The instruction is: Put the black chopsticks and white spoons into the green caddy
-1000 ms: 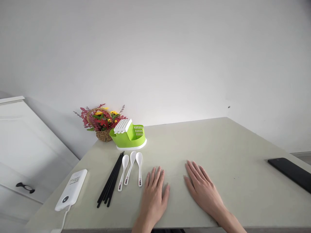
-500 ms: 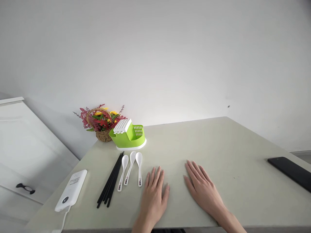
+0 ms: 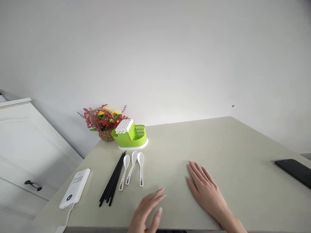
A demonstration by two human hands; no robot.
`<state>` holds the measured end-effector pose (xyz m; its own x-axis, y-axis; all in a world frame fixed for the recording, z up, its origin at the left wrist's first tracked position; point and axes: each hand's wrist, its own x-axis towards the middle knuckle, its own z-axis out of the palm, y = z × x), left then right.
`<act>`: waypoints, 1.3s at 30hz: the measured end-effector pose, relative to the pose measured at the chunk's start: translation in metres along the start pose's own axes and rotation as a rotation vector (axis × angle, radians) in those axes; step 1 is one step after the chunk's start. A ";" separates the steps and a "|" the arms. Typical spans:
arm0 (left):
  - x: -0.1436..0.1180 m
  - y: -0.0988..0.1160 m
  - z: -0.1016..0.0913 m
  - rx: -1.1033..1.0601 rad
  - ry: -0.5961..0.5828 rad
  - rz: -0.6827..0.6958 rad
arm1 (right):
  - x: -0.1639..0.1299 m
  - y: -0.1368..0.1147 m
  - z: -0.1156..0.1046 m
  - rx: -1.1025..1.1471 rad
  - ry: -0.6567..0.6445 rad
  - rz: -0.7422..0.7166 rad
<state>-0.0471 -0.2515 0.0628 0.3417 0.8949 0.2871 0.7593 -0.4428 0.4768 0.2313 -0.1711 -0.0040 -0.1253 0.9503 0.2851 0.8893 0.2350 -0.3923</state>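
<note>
My right hand point(image 3: 205, 189) lies flat on the pale table point(image 3: 230, 145), palm down, fingers spread, holding nothing. My left hand point(image 3: 147, 210) is lifted off the table near the front edge, turned on its side, fingers loosely apart and empty. To its left lie three white spoons point(image 3: 132, 168) side by side and a bundle of black chopsticks point(image 3: 113, 179). Behind them stands a green cutlery drainer point(image 3: 131, 136) with a white slotted top.
A wicker basket of red and yellow flowers point(image 3: 103, 121) stands at the back left by the wall. A white power bank point(image 3: 75, 187) with a cable lies near the left edge. A black phone point(image 3: 293, 170) lies at the right edge. A white cabinet door point(image 3: 21, 145) is left of the table.
My left hand has lifted off the table, pulled back toward me and turned on its side. My right hand has stayed flat. The view has shifted slightly.
</note>
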 end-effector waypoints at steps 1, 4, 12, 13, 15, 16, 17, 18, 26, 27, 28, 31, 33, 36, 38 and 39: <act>-0.007 -0.006 -0.008 -0.046 0.115 -0.097 | 0.000 0.000 -0.001 -0.001 -0.002 0.005; -0.017 -0.034 -0.037 0.021 0.469 -0.372 | 0.000 -0.001 -0.003 0.000 -0.016 0.018; 0.013 -0.106 -0.089 0.432 0.394 -0.690 | -0.002 0.001 -0.001 0.033 -0.008 0.012; 0.019 -0.109 -0.091 0.431 0.313 -0.729 | -0.002 0.001 -0.001 0.027 -0.004 0.007; 0.030 -0.112 -0.098 0.442 0.144 -0.793 | -0.002 0.002 0.000 0.009 -0.004 -0.002; 0.037 -0.112 -0.103 0.459 0.065 -0.816 | -0.002 0.002 -0.001 0.000 -0.005 -0.004; 0.043 -0.111 -0.107 0.485 -0.007 -0.836 | -0.002 0.002 -0.001 -0.008 -0.005 -0.005; 0.049 -0.110 -0.111 0.520 -0.071 -0.855 | -0.002 0.002 -0.002 -0.012 -0.004 -0.004; 0.050 -0.106 -0.107 0.679 -0.127 -0.867 | -0.006 0.005 0.001 0.025 0.047 -0.020; 0.045 -0.107 -0.103 0.696 -0.102 -0.850 | -0.007 0.006 0.002 0.027 0.050 -0.019; 0.040 -0.108 -0.098 0.721 -0.077 -0.829 | -0.007 0.007 0.003 0.030 0.052 -0.021; 0.029 -0.113 -0.085 0.775 0.025 -0.792 | -0.008 0.008 0.002 0.043 0.054 -0.042; 0.025 -0.115 -0.082 0.764 0.122 -0.812 | -0.008 0.008 -0.001 0.057 0.054 -0.047; 0.022 -0.117 -0.089 0.690 0.268 -0.806 | -0.008 0.007 -0.002 0.086 0.049 -0.027; 0.024 -0.114 -0.098 0.593 0.374 -0.728 | -0.008 0.007 -0.002 0.105 0.048 -0.014; 0.025 -0.109 -0.101 0.521 0.427 -0.676 | -0.008 0.007 -0.001 0.118 0.049 -0.004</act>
<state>-0.1773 -0.1863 0.1022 -0.4131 0.8109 0.4144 0.9082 0.3334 0.2530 0.2389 -0.1772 -0.0080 -0.1044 0.9387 0.3285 0.8308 0.2639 -0.4901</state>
